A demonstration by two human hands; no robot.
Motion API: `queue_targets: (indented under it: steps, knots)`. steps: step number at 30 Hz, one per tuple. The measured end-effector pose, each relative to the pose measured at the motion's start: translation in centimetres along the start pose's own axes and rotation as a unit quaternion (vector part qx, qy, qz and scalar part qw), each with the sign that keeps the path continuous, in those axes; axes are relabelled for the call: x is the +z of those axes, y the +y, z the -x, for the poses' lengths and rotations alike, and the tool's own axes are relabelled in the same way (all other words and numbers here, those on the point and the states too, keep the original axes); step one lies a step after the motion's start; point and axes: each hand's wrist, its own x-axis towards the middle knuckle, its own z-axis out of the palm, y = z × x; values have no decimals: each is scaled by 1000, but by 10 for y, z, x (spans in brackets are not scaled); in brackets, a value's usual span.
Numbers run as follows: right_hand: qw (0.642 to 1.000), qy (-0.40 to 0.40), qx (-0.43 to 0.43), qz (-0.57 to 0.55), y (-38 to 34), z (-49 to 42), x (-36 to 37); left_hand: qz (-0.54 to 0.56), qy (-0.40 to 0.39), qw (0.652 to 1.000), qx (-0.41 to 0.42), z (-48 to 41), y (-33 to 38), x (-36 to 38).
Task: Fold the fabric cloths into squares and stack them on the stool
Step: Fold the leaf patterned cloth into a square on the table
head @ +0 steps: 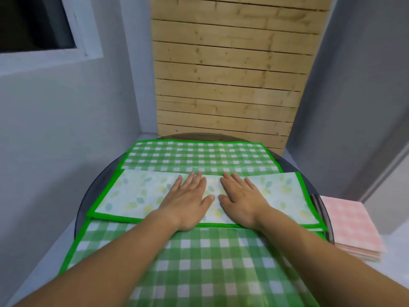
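Observation:
A green checked cloth (199, 155) with a bright green border lies spread over a round dark table (88, 191). A strip of it is folded across the middle, so its pale leaf-print underside (132, 193) faces up. My left hand (188, 196) and my right hand (241, 196) lie flat side by side on the middle of that folded strip, fingers straight and pressing down. A stack of folded pink checked cloths (352, 227) sits low at the right, on a surface that the stack hides.
A wall of pale wooden slats (230, 69) rises behind the table. Grey walls close in on both sides, with a window (33, 23) at the upper left. The cloth's near part (199, 262) hangs toward me over the table edge.

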Motion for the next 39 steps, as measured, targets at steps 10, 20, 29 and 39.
queue_targets:
  steps: [10,20,29,39]
  knots:
    - [990,6,144,7,76,25,-10,-11,-13,1000,-4,-2,1,3]
    - [979,28,202,21,91,33,-10,16,-35,998,-52,-4,-5,-3]
    - [995,58,38,-76,34,56,-33,13,47,995,-84,-16,-34,-51]
    - [995,-2,-28,-97,-15,72,-19,140,-8,987,-83,-11,-39,-65]
